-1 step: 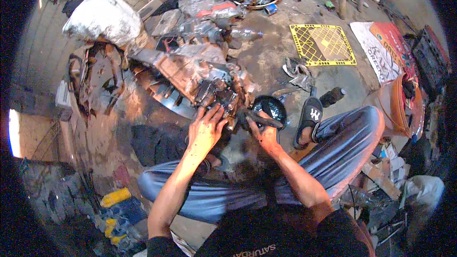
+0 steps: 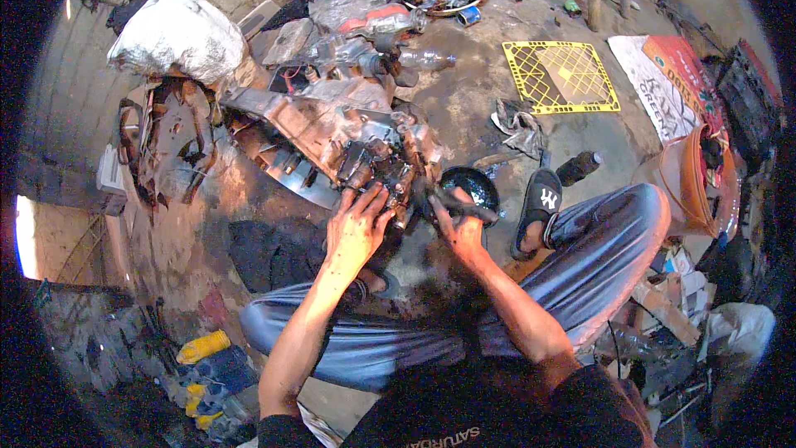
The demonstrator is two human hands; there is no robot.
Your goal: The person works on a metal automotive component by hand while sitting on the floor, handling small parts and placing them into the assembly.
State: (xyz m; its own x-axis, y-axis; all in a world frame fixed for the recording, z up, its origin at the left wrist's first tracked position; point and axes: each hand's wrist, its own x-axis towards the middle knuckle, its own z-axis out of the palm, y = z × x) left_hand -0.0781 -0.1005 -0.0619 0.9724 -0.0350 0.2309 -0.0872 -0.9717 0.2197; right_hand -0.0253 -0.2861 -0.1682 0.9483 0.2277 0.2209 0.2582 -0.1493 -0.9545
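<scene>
Here, the left hand (image 2: pixel 358 228) presses spread fingers on a greasy engine part (image 2: pixel 377 162) lying on the floor; the right hand (image 2: pixel 458 228) grips a dark tool (image 2: pixel 460 206) beside a black bowl (image 2: pixel 471 187). Bracing firmly should steady the tool.

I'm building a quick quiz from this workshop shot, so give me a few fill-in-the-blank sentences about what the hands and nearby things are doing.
1. The left hand rests on the greasy metal ____ on the floor.
2. The right hand holds a dark tool just in front of a round black ____.
3. The flat plastic grid lying on the floor is ____ in colour.
4. The foot beside the bowl wears a black ____.

Missing words: engine assembly; bowl; yellow; sandal
</scene>
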